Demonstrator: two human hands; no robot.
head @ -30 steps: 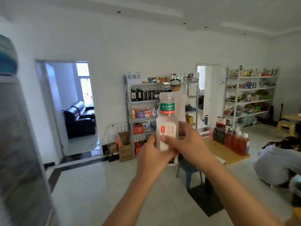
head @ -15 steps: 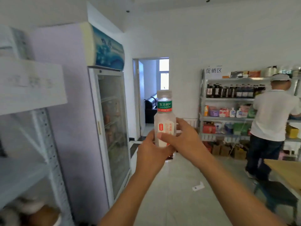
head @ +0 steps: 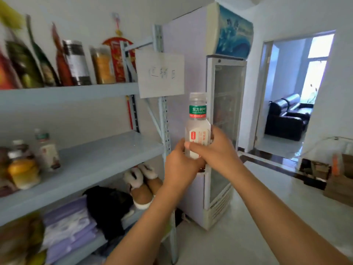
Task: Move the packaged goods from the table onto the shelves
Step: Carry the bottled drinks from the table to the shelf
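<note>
Bottle gripped upright, fingers of both hands curled round it: left hand at the base, right hand over the label. Hangs in the air right of the middle shelf, left hand nearer. Probably goes leftward beside the shelved bottles. Fridge behind.

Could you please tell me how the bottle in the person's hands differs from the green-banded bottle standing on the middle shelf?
The held bottle is in the air, gripped by the left hand and right hand; the shelf bottle stands untouched on the middle shelf. The held bottle looks pale; the shelf bottle is blurred and darker near its base. Both are upright with a green neck band.
</note>
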